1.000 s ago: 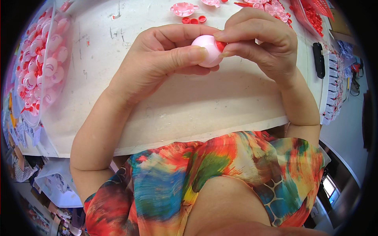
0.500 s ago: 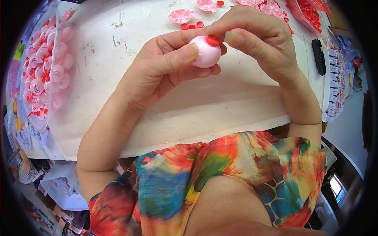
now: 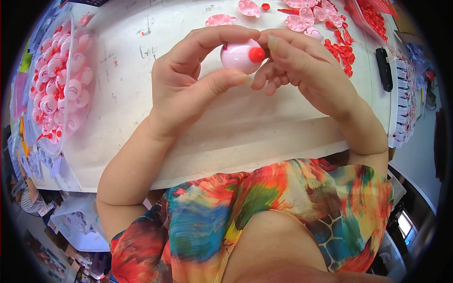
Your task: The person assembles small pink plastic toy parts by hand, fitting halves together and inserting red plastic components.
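Observation:
A glossy pale pink ball (image 3: 234, 57) with a red round cap (image 3: 257, 54) on its right side is held above the table. My left hand (image 3: 186, 70) grips it, index finger along the top and thumb below. My right hand (image 3: 306, 66) curls round the ball's right side, close by the cap. Its index finger is at the upper right edge, and its thumb lies near that finger. The lower fingers are bent under the right edge. Where the right fingertips touch the ball is partly hidden.
A clear tub (image 3: 66, 94) of pink balls with red parts stands at the left. Beyond my hands lie pink half shells (image 3: 249, 7) and loose red parts (image 3: 340, 53). A pink bin (image 3: 368, 21) of red pieces is at the far right, near a black object (image 3: 384, 70).
The ball has turned, so its red cap now points right and toward me. My left thumb has moved from its front to underneath. My right fingers have come in around its right side.

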Tool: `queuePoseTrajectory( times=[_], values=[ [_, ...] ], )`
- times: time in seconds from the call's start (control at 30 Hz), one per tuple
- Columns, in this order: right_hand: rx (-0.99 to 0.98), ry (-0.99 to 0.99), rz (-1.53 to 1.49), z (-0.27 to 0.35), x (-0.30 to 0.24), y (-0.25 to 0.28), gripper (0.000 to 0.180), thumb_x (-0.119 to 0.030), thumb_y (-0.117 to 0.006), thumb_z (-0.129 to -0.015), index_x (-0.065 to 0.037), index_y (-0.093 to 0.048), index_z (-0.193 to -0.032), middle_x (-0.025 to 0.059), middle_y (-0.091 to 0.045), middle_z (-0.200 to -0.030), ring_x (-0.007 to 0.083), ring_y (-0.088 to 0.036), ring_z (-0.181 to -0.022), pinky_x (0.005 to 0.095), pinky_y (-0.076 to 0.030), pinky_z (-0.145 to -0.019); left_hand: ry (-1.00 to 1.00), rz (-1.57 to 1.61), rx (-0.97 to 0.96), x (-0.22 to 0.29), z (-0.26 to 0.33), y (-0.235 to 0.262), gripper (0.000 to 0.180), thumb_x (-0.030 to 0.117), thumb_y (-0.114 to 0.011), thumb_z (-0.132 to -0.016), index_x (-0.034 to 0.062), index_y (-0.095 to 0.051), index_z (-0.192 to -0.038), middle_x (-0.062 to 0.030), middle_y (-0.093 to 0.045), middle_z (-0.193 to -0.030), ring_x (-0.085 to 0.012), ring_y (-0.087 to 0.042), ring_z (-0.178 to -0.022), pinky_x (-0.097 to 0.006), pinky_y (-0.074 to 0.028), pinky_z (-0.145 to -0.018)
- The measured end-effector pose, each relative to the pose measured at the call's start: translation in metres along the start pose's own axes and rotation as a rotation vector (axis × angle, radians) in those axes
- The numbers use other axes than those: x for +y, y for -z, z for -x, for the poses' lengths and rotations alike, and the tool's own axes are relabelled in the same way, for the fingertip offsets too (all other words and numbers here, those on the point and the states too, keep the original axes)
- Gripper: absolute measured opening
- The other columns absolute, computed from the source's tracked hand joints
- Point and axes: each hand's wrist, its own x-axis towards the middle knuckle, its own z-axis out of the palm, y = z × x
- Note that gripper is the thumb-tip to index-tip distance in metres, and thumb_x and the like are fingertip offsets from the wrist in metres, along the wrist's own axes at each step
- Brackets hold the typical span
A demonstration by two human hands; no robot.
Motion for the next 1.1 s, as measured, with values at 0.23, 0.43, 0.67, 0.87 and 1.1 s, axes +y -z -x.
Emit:
queuePoseTrajectory(
  times=[0.23, 0.43, 0.67, 0.87, 1.1],
  values=[
    [-0.027, -0.112, -0.109, -0.006, 0.004, 0.002, 0.039, -0.034, -0.060, -0.079, 0.000, -0.057, -0.099, 0.0043, -0.058, -0.087, 0.0102, -0.056, -0.076, 0.0222, -0.047, -0.067, -0.174, -0.509, -0.180, 0.006, -0.001, 0.006, 0.047, 0.000, -0.065, -0.069, -0.0043, -0.047, -0.111, -0.0154, -0.054, -0.109, -0.0224, -0.051, -0.103, -0.033, -0.039, -0.091],
    [-0.011, -0.093, -0.148, -0.007, 0.008, 0.000, 0.037, -0.032, -0.060, -0.079, 0.000, -0.057, -0.096, 0.0058, -0.059, -0.086, 0.0108, -0.057, -0.077, 0.0236, -0.047, -0.069, -0.272, -0.772, -0.212, 0.006, 0.000, 0.005, 0.051, 0.000, -0.066, -0.068, -0.0054, -0.046, -0.114, -0.0140, -0.054, -0.109, -0.0218, -0.053, -0.100, -0.031, -0.041, -0.088],
    [0.027, -0.162, -0.121, -0.012, 0.002, 0.011, 0.030, -0.027, -0.053, -0.083, -0.002, -0.055, -0.098, 0.0038, -0.057, -0.081, 0.0101, -0.056, -0.071, 0.0218, -0.046, -0.065, 0.302, 0.129, 0.068, 0.011, -0.006, 0.001, 0.053, 0.010, -0.062, -0.076, -0.0038, -0.039, -0.121, -0.0129, -0.054, -0.108, -0.0175, -0.054, -0.099, -0.029, -0.042, -0.087],
    [0.190, 0.440, 0.322, -0.009, 0.008, 0.004, 0.020, -0.001, -0.050, -0.082, -0.002, -0.057, -0.100, 0.0054, -0.054, -0.095, 0.0076, -0.050, -0.079, 0.0191, -0.040, -0.063, 0.373, 0.237, 0.015, 0.010, -0.008, 0.003, 0.057, 0.021, -0.060, -0.079, -0.0035, -0.035, -0.123, -0.0123, -0.045, -0.120, -0.0204, -0.048, -0.108, -0.034, -0.041, -0.092],
    [0.189, 0.724, 0.649, -0.010, 0.022, 0.013, 0.023, -0.003, -0.052, -0.073, -0.005, -0.060, -0.095, 0.0077, -0.056, -0.086, 0.0184, -0.054, -0.073, 0.0264, -0.044, -0.062, 0.439, 0.219, 0.073, 0.011, -0.009, -0.013, 0.053, 0.007, -0.057, -0.076, -0.0044, -0.036, -0.123, -0.0138, -0.053, -0.109, -0.0178, -0.054, -0.099, -0.029, -0.043, -0.087]
  ],
)
